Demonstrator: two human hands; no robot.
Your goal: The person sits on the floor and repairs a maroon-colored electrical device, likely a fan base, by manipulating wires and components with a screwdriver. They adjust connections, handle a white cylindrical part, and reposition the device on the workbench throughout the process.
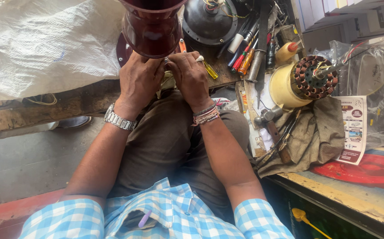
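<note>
Head view: L hand [139,79] & R hand [191,76] curled, gripping base of maroon housing [151,26] just above.

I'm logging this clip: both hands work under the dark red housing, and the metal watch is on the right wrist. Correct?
Not quite. In the head view the metal watch is on the left wrist; the right wrist wears bead bracelets. Both hands, left hand and right hand, do work under the dark red housing.
</note>
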